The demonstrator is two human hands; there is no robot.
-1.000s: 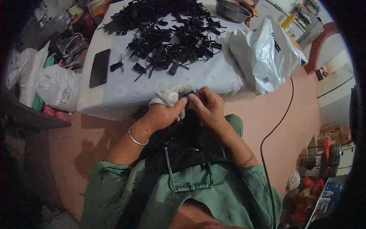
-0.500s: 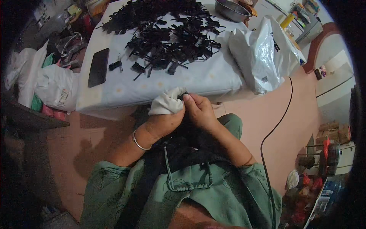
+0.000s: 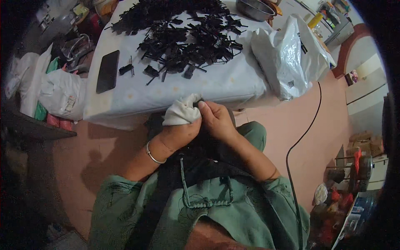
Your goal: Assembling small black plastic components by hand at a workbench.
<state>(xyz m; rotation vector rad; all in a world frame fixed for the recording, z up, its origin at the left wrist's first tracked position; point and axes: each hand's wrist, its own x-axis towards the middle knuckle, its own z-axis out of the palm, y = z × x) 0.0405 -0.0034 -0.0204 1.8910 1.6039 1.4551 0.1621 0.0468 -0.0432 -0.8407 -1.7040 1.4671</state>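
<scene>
My left hand (image 3: 180,134) is closed around a white cloth (image 3: 182,111) that covers most of its fingers. Pinched between thumb and fingers, my right hand (image 3: 219,121) has a small black part (image 3: 198,102) at the cloth's far right edge. Only a bit of this part shows; its shape is mostly hidden by cloth and fingers. Both hands meet in front of my body, just short of the near edge of the table (image 3: 216,89). Beyond them lies a big heap of small black plastic parts (image 3: 179,46) with thin stems, several lying loose nearer to me.
A dark phone (image 3: 108,71) lies on the left of the table. A shiny white plastic bag (image 3: 277,58) stands on the right, below a metal bowl (image 3: 255,10). White bags (image 3: 62,91) sit to the left. A black cable (image 3: 303,137) runs down on the right.
The hands hold nearly the same pose, with slight finger movement at the cloth. The view has shifted a little; nothing on the table has visibly moved.
</scene>
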